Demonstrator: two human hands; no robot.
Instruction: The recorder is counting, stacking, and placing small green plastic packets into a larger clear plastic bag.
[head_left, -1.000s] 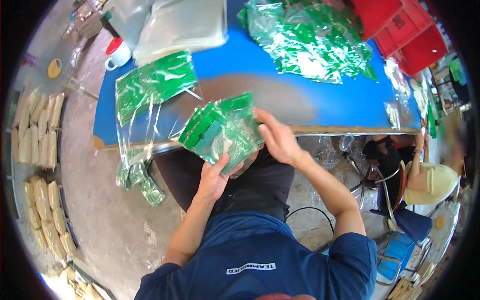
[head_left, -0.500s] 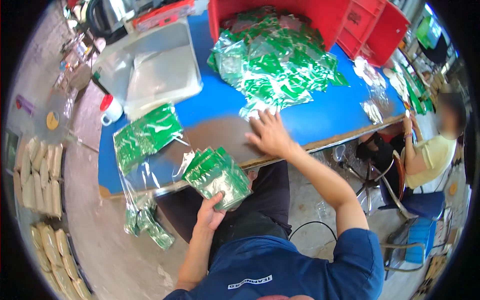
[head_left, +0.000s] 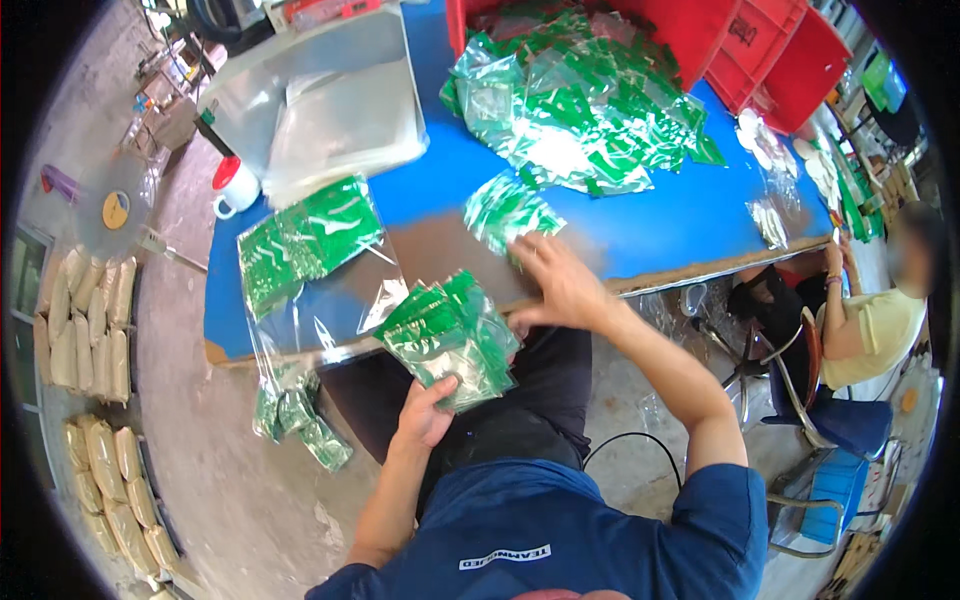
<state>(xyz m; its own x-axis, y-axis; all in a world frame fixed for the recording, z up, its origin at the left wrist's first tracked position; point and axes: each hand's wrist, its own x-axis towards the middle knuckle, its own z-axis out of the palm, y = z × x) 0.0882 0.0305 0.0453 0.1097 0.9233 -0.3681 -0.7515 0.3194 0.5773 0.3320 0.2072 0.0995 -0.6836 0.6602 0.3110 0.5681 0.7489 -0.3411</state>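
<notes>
My left hand (head_left: 428,408) is closed round the lower edge of a fanned stack of green and clear plastic packets (head_left: 445,335), thumb on top, above my lap. My right hand (head_left: 565,285) is over the table's near edge, slightly blurred, fingers stretched and thumb apart. Its fingertips meet a small group of green packets (head_left: 508,212) on the worn brown patch; whether they press on it, I cannot tell. Farther back lies a big heap of similar packets (head_left: 590,120), spilling from a red crate (head_left: 690,40). To the left, a large clear bag (head_left: 315,235) holds green packets.
A grey tray (head_left: 240,115) with clear plastic bags (head_left: 345,125) stands at the back left, near a white mug (head_left: 237,188) with a red inside. More packets (head_left: 300,415) hang off the blue table's (head_left: 660,230) left front edge. Someone in yellow (head_left: 870,335) sits at right.
My right hand has come nearer to me along the table. A small group of packets now lies apart from the heap by its fingers. The whole view has shifted slightly.
</notes>
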